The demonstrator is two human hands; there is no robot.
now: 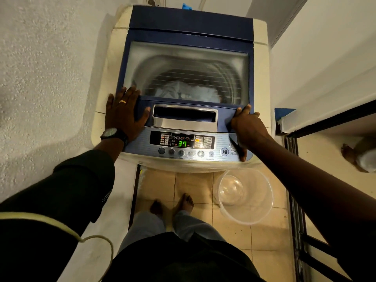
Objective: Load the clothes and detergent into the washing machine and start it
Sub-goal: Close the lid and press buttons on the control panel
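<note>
A top-loading washing machine [261,64] with a blue lid [189,27] stands in front of me. The lid is down, and pale clothes [187,91] show through its window inside the drum. My left hand [124,112] lies flat, fingers spread, on the lid's front left corner. My right hand [247,125] grips the lid's front right corner, thumb on top. The control panel [183,142] below the lid shows a green "37". A start/pause button [224,152] sits at the panel's right, beside my right wrist.
A clear plastic bowl [245,197] sits on the tiled floor at the machine's right foot, near my bare feet [183,203]. A rough white wall is close on the left. A dark-framed doorway [295,180] opens on the right, with another person's foot [350,154] beyond.
</note>
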